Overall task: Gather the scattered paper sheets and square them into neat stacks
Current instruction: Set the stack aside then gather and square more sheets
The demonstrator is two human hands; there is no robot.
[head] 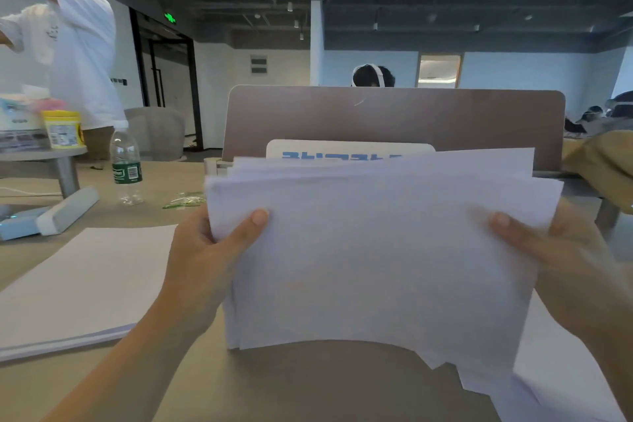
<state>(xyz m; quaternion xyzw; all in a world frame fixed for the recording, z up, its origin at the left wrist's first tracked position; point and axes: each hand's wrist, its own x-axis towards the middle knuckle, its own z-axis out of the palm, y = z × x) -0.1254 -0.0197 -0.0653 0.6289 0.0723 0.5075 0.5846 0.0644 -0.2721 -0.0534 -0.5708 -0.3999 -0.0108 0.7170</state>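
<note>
Left hand [205,260] and right hand [561,250] gripping an uneven sheaf of paper sheets [376,250] upright at centre frame, thumbs in front, fingers hidden behind, squared stack [75,284] lower left on the desk [308,384], water bottle [126,168] beyond, loose sheets [561,370] cut off lower right.

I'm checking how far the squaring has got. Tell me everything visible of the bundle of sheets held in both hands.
The bundle of sheets is plain white paper, held upright over the tan desk. It is not squared: sheets fan out along the top and corners stick out at the lower right. The left hand grips its left edge, the right hand its right edge, thumbs in front.
</note>
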